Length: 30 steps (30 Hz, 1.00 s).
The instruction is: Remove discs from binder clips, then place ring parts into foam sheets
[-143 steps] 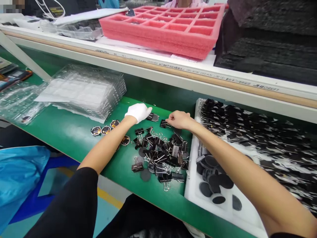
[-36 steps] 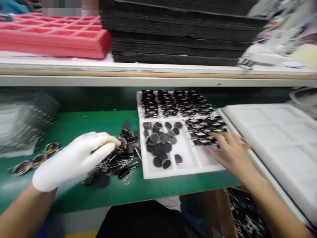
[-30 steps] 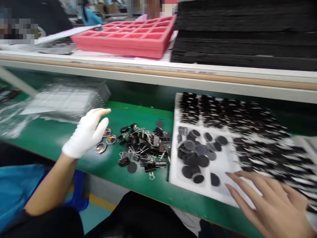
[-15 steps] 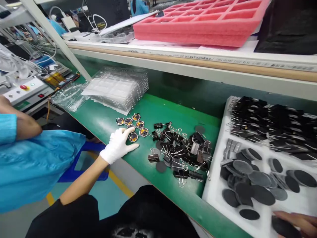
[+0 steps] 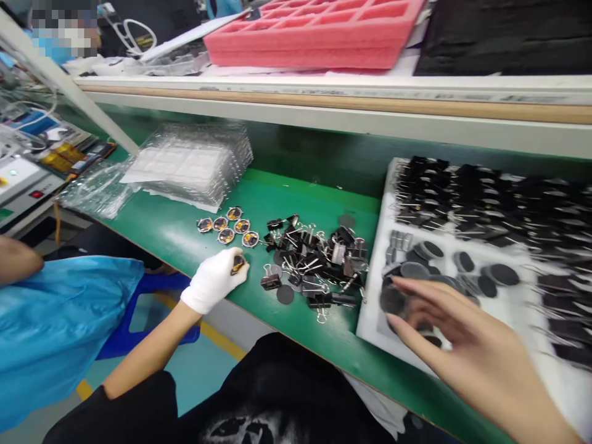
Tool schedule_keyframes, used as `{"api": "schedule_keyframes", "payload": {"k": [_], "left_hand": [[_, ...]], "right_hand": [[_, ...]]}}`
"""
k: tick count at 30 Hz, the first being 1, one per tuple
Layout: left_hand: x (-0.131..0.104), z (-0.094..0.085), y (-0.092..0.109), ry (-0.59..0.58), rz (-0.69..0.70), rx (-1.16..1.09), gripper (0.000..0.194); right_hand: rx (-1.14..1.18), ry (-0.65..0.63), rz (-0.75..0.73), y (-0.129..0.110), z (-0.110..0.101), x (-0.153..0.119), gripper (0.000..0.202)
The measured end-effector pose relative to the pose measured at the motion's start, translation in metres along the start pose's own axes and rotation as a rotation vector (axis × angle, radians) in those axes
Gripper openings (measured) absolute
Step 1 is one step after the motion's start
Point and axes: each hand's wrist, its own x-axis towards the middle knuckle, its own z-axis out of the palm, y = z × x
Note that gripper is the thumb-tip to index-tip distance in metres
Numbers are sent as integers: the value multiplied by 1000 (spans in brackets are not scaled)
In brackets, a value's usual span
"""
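My left hand (image 5: 213, 280), in a white glove, pinches a small round part (image 5: 237, 264) with an orange-and-black face, just above the green bench. Several like it, the round metal-rimmed parts (image 5: 226, 235), lie behind that hand. My bare right hand (image 5: 467, 339) comes in from the lower right, with a dark round disc (image 5: 393, 300) between thumb and fingers. It is over the white foam tray (image 5: 370, 324), where several black discs (image 5: 503, 274) lie loose. Between my hands, black binder clips (image 5: 319, 262) are heaped on the bench, with a few flat dark discs (image 5: 285, 294) among them.
Rows of black clips (image 5: 425, 185) fill the tray's back part. Stacked clear plastic trays (image 5: 194, 157) stand at the back left. Above runs a shelf (image 5: 296, 114) with a pink foam box (image 5: 300, 49). A person in a blue smock (image 5: 69, 333) sits at left.
My left hand has lifted one round part off the bench and drawn it nearer. My right hand has moved left and up into view with the disc. The view has shifted right.
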Motion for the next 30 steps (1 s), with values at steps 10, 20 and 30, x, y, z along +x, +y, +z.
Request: {"api": "schedule_keyframes", "payload": {"k": [10, 20, 30], "left_hand": [[51, -46, 91, 103, -136, -710, 64], [84, -58, 190, -471, 195, -1272, 63], [81, -55, 190, -628, 373, -1045, 48]], "right_hand": [[69, 133, -117, -15, 40, 23, 36], [-214, 370, -322, -15, 36, 31, 52], [-165, 291, -92, -6, 32, 35, 43]]}}
